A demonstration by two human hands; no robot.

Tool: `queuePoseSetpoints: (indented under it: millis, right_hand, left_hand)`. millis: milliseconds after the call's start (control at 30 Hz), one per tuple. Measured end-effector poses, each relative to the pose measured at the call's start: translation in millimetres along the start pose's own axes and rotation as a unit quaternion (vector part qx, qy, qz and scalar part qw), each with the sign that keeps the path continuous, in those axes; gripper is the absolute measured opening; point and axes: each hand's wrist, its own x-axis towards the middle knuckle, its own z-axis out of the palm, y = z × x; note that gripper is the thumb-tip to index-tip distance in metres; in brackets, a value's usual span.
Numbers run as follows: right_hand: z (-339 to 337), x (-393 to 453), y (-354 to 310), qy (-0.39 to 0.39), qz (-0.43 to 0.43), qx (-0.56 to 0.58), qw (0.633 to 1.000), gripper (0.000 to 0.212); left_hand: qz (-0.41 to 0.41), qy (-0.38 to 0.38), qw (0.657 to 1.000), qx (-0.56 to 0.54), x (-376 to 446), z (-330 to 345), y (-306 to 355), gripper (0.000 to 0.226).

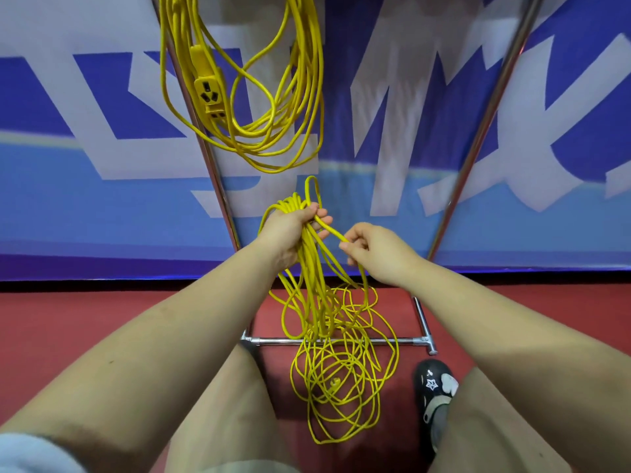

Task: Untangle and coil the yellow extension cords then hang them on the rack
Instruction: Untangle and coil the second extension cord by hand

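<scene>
Left hand [293,227]: raised in front of the rack, fingers [319,213] curled round a bundle of gathered loops of the yellow extension cord [317,268]; one loop stands up above the fist.
Right hand [372,249]: just beside the left hand, fingers and thumb pinching a single strand of the same cord that runs across from the left fist.
Cord in hand: loops hang down from the left fist toward the floor; the lower part passes in front of the rack's base bar.
Loose cord on floor [341,387]: a tangled pile of yellow loops lying on the red floor [102,319] between the person's legs, joined to the strands hanging from the hands. A plug-like end shows inside the pile, too small to identify.
Hung cord [273,114]: a second yellow cord, coiled, hanging from the top of the view between the uprights; its socket block [206,87] hangs at the coil's left side.
Rack [478,131]: two chromed uprights slanting upward, with a chromed base bar [341,342] on the floor.
Backdrop [512,216]: blue and white banner behind the rack.
Shoe [435,387]: black, patterned, on the floor right of the pile.
</scene>
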Motion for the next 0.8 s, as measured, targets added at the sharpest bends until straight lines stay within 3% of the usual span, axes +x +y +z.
queuePoseSetpoints:
  millis: [133,233,400,500,633,800]
  right_hand:
    - [0.1,-5.3,6.3,-0.115,-0.003,-0.037,0.993,0.026]
    - [-0.4,-14.7,27.6,-0.181,0.008,-0.116,0.977,0.026]
    - [-10.1,-15.0,50.7,-0.145,0.043,-0.089,0.984,0.015]
    - [-18.5,-12.6,46.8,-0.113,0.048,0.009,0.992,0.023]
    - [-29.4,-6.1,25.8,-0.068,0.065,0.158,0.983,0.016]
    - [-32.5,12.4,-7.5,-0.008,0.085,0.214,0.973,0.012]
  left_hand:
    - [0.002,0.043,0.999,-0.033,7.0,-8.1,6.6,0.022]
    - [0.003,0.071,0.994,-0.080,13.2,-16.7,17.6,0.024]
    - [0.013,0.072,0.995,-0.062,14.5,-21.2,18.6,0.022]
    - [0.019,0.064,0.995,-0.075,16.8,-24.5,16.4,0.019]
    - [0.022,0.048,0.997,-0.051,13.1,-20.7,9.8,0.018]
    - [-0.007,0.020,1.000,0.009,3.8,-7.1,-9.3,0.013]
